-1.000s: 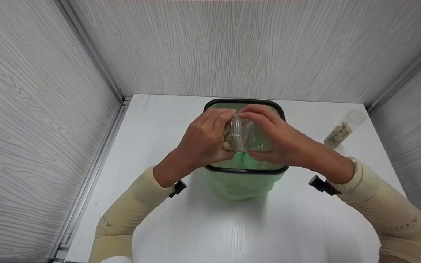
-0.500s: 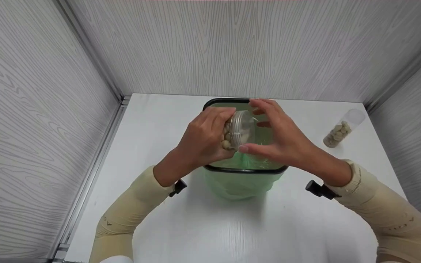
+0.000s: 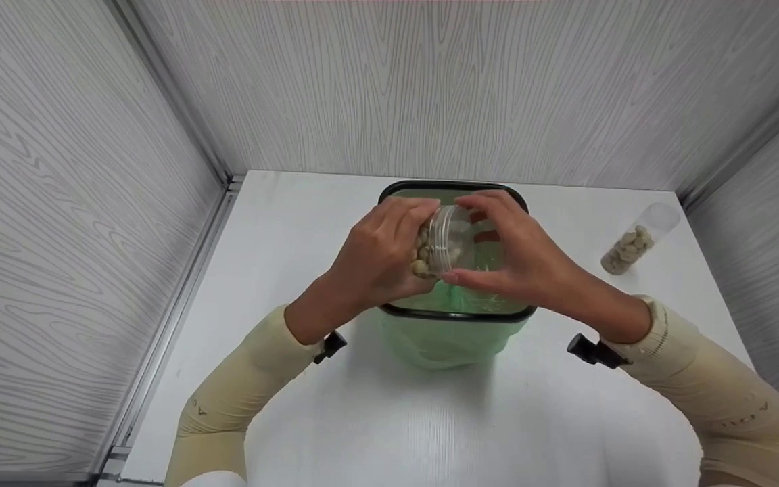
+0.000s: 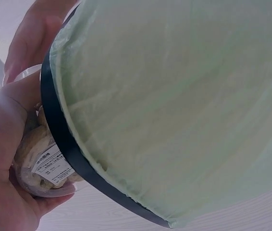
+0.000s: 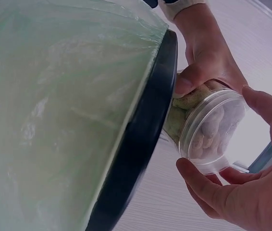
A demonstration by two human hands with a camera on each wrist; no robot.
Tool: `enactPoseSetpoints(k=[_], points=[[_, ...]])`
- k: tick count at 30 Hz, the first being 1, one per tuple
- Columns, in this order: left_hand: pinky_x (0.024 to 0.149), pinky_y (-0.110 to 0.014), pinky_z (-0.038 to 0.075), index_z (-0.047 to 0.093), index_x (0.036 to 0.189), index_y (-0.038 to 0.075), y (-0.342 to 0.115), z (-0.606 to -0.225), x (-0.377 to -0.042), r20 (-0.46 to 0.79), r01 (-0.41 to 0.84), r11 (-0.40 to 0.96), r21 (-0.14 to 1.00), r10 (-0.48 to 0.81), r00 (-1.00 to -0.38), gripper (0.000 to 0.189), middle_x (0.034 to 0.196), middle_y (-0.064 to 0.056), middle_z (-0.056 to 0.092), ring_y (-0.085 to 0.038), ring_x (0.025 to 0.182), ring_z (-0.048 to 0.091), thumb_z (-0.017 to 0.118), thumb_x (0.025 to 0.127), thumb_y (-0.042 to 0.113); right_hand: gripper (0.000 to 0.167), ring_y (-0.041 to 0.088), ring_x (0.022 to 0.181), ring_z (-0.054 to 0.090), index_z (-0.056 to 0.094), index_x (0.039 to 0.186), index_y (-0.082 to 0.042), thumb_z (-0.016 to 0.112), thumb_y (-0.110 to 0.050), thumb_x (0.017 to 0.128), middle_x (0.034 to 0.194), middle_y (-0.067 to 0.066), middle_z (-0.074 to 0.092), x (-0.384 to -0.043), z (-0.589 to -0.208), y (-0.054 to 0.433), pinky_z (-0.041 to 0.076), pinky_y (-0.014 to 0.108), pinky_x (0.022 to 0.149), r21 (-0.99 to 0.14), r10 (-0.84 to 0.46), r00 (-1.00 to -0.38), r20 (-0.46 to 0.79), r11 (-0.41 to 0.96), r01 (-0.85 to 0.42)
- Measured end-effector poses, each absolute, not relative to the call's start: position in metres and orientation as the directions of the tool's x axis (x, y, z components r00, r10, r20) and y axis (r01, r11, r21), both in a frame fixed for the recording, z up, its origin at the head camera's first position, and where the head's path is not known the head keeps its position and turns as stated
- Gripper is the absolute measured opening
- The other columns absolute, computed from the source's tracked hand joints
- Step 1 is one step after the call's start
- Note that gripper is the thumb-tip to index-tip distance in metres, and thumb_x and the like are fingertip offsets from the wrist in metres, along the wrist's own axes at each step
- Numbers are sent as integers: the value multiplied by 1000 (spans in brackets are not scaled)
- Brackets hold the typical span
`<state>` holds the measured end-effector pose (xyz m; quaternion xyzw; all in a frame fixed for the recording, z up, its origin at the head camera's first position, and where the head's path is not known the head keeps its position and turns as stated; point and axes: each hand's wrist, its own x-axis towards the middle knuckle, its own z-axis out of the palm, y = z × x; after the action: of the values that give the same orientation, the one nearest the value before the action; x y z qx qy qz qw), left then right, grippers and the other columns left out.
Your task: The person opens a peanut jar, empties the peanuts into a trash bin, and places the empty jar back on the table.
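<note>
A clear plastic jar (image 3: 422, 251) of beige, nut-like pieces is held on its side above the green-lined bin (image 3: 457, 316), its lid end toward the right. My left hand (image 3: 379, 253) wraps around the jar's body. In the left wrist view a white printed label (image 4: 54, 166) shows on the jar's base. My right hand (image 3: 521, 260) has thumb and fingertips spread around the rim of the clear screw lid (image 3: 457, 237); in the right wrist view they touch that rim at opposite sides. The lid sits on the jar, and the pieces show through it.
The bin has a black rim and a thin green bag inside. On the right of the white table (image 3: 295, 419) stands another clear container (image 3: 627, 249), part filled with beige pieces. Grey wood-grain panels (image 3: 430, 88) enclose the table at the back and sides.
My right hand held the lid, came off it with fingers spread half a second ago, and is back around its rim now. The left hand and jar have barely moved.
</note>
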<state>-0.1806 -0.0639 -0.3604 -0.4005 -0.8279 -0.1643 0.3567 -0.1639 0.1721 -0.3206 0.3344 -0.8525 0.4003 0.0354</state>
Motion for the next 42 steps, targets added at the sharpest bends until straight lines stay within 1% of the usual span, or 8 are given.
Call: enactPoseSetpoints(k=[6,13,20,25,29,34,37,42], points=[[99,-39,58,59,133,-2,-63,-359,-180,723,785,619,-12,548,-421,74,124,-14,68,-28,112,66,85,73,32,88,23,136,49,45,147,-3,93,-15,74,145,17,43,-166,-320,176,54,37,108,-541,-618,-671,408,429,-724],[99,-39,59,59,133,-2,-64,-360,-179,723,786,618,-15,550,-419,74,124,-13,69,-27,112,67,85,73,35,87,30,138,44,40,146,-4,92,-13,76,145,20,42,-169,-322,179,57,42,101,-298,-719,-493,490,394,-870],[99,-39,59,59,133,-2,-63,-360,-179,725,790,613,-23,554,-409,74,124,-13,68,-27,112,67,84,74,35,96,32,138,44,35,149,-4,94,-21,75,146,21,40,-170,-323,184,58,45,99,-204,-754,-429,498,379,-903],[99,-39,58,59,133,-2,-62,-361,-177,736,792,610,-11,541,-407,73,123,-13,68,-27,111,67,85,73,33,107,29,141,44,31,152,-1,94,-38,73,152,21,38,-169,-321,186,51,43,109,-274,-722,-488,490,404,-873],[99,-39,58,59,133,-2,-62,-362,-176,736,787,617,-13,538,-410,76,124,-13,68,-27,111,67,86,71,32,91,26,134,55,39,150,1,89,-34,82,150,18,44,-165,-319,185,53,39,108,-444,-642,-632,433,458,-770],[100,-39,58,59,133,-2,-61,-361,-176,730,781,624,-17,542,-417,76,125,-13,68,-27,113,67,86,71,32,75,25,121,66,47,147,-4,84,-31,88,145,11,54,-162,-314,183,58,43,101,-630,-531,-797,288,522,-575],[100,-39,58,59,133,-2,-60,-360,-176,728,779,627,-20,543,-419,75,125,-13,68,-27,113,67,86,72,32,72,25,119,67,49,145,-5,83,-33,88,142,9,56,-162,-313,182,59,44,99,-672,-504,-832,231,536,-511],[100,-39,58,59,133,-3,-61,-359,-176,724,774,632,-23,545,-423,74,125,-14,68,-28,113,67,85,72,30,71,24,118,67,53,142,-5,85,-33,86,140,7,58,-163,-314,180,60,41,96,-707,-499,-839,216,513,-487]])
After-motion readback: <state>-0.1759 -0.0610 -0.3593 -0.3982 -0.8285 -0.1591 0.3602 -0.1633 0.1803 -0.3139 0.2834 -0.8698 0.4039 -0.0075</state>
